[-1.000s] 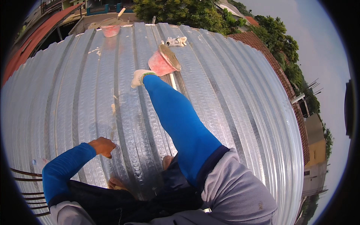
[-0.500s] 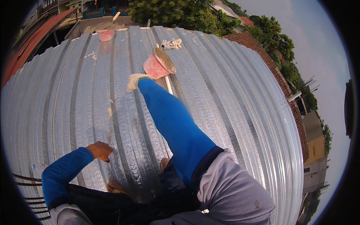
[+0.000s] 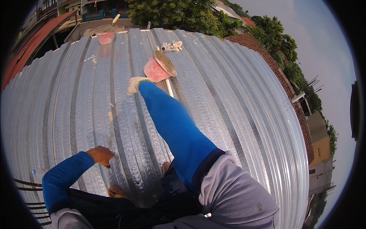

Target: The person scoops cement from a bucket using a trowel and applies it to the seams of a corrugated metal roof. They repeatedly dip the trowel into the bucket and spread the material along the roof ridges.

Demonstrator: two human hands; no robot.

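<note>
My right hand (image 3: 136,85), in a white glove with a green cuff, reaches forward beside a tilted pink bucket (image 3: 154,70) of grey mortar. Its fingers hang loosely open, with nothing visible in them. A white tube (image 3: 169,87) lies under the bucket; crumpled white gloves (image 3: 171,46) lie just beyond. My bare left hand (image 3: 101,155) is low at the left, close over the corrugated metal roof (image 3: 84,107), its fingers curled; whatever they hold, if anything, is hidden. My bare feet show below it.
Another pink bucket (image 3: 105,37) with a handled tool stands at the roof's far edge. Dark curved rods (image 3: 26,183) are at the lower left. A red roof (image 3: 28,45) borders the left, a tiled roof (image 3: 274,68) the right; trees and houses lie beyond.
The view has shifted a little, so the roof, buckets and both arms appear slightly lower and further left. Neither hand has visibly moved against the roof.
</note>
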